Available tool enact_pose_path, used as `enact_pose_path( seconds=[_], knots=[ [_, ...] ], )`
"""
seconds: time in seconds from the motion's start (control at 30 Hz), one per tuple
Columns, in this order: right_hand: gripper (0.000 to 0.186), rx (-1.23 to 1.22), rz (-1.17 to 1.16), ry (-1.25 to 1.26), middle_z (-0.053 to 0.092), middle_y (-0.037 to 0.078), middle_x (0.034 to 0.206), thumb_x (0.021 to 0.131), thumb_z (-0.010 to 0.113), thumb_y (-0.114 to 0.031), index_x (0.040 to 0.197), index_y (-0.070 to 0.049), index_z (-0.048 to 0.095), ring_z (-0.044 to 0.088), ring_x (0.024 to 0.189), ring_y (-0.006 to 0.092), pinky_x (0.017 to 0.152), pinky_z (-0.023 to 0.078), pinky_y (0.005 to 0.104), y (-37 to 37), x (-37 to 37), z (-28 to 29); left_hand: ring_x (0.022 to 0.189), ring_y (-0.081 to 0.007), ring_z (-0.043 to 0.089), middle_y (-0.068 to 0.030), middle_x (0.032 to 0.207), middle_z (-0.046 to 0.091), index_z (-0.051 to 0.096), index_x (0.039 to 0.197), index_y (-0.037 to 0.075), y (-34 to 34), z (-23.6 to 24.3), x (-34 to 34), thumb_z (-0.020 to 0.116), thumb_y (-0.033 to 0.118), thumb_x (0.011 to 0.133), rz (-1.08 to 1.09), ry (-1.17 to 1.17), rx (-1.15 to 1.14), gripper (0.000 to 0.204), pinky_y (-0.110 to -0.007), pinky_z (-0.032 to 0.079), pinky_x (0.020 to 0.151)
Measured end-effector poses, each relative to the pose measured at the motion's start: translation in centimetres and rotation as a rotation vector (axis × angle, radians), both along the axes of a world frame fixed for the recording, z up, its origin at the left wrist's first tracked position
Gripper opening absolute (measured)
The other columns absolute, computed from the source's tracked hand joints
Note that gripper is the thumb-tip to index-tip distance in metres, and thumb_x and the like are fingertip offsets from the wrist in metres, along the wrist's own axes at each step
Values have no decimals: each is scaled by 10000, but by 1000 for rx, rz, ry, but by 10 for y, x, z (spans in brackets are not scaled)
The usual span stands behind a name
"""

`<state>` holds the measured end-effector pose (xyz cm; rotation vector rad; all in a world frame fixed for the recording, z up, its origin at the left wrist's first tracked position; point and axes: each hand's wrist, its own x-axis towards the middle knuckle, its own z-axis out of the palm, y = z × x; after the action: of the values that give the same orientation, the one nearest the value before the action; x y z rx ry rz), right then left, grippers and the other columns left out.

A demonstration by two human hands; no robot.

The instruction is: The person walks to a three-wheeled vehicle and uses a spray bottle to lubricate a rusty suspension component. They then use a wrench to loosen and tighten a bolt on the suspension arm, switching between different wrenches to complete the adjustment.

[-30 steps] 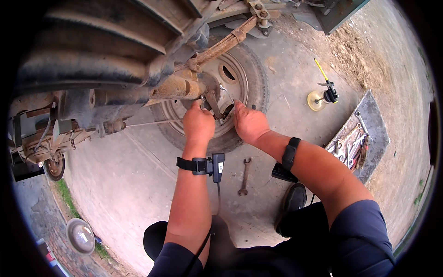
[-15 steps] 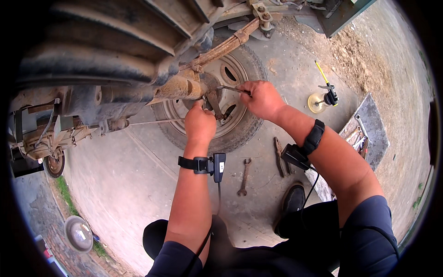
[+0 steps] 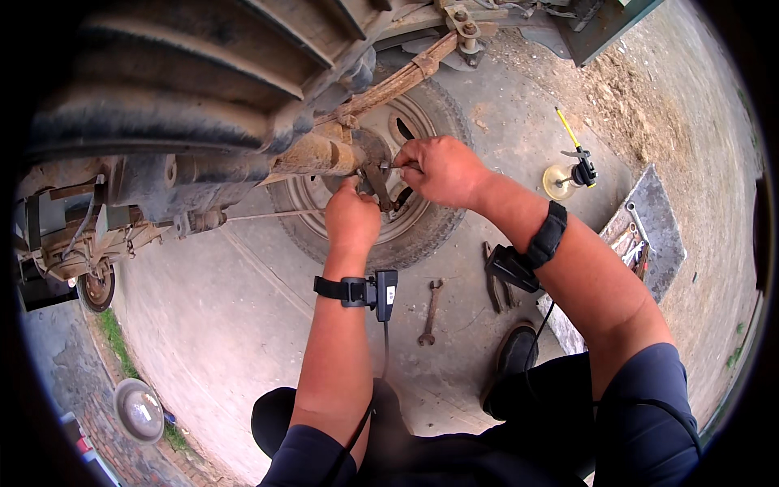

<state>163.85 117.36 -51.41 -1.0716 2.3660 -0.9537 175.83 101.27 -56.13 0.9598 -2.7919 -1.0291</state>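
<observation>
My right hand (image 3: 442,170) is closed around a thin metal tool (image 3: 416,167). Most of that tool is hidden by the fingers, so its exact kind cannot be made out. Its end points at a rusty lever arm (image 3: 376,183) beside the wheel hub. My left hand (image 3: 352,217) is closed, with its fingertips against the underside of the axle's end, left of the lever. Whatever those fingertips pinch is too small to name. Above the left hand runs the rusty axle (image 3: 312,156), which meets the wheel (image 3: 422,231) behind both hands.
An open-end wrench (image 3: 431,312) and pliers (image 3: 492,280) lie on the concrete. To the right stand an oil can (image 3: 560,180) with a yellow spout and a metal tray (image 3: 667,235) of tools. A leaf spring (image 3: 398,81) and ribbed metal body (image 3: 203,73) hang overhead.
My right hand has moved left and slightly closer to the lever arm, covering more of the tool. The left hand has stayed in place.
</observation>
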Motion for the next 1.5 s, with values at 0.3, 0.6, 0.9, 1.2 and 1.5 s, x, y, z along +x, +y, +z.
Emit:
enact_pose_path(
  seconds=[0.3,0.6,0.9,1.2,1.5],
  knots=[
    [201,-126,-71,-211,686,154,841,903,652,-246,964,-55,665,657,803,350,737,515,393,-18,-9,5,906,-428,671,-275,935,693,636,1185,-41,2,5,-1,533,83,861,15,12,18,361,-474,526,807],
    [277,-183,-282,-183,685,255,893,890,567,-261,957,-10,663,649,903,426,837,515,461,-36,-18,-7,926,-334,714,-263,976,711,599,1239,-94,2,6,-1,559,83,863,-29,4,-57,418,-375,531,846],
    [309,-140,-285,-377,692,235,891,872,562,-296,969,-28,683,660,873,402,847,511,441,-42,-28,-11,926,-327,715,-253,968,718,594,1226,-110,-2,-4,1,536,69,869,-7,26,-5,403,-372,531,846],
    [240,-233,-192,-569,593,-15,742,947,595,-296,947,-81,702,528,669,101,650,478,283,-41,-41,-32,946,-428,670,-289,977,690,629,1199,-45,0,-3,0,531,94,862,8,26,-2,378,-473,526,843],
    [376,-142,-311,-384,645,77,774,989,564,-391,1002,-44,709,624,722,195,698,511,351,-53,-42,-33,967,-426,666,-291,1001,688,623,1203,-57,0,-3,0,532,98,869,8,24,-17,379,-467,522,858]
  ],
)
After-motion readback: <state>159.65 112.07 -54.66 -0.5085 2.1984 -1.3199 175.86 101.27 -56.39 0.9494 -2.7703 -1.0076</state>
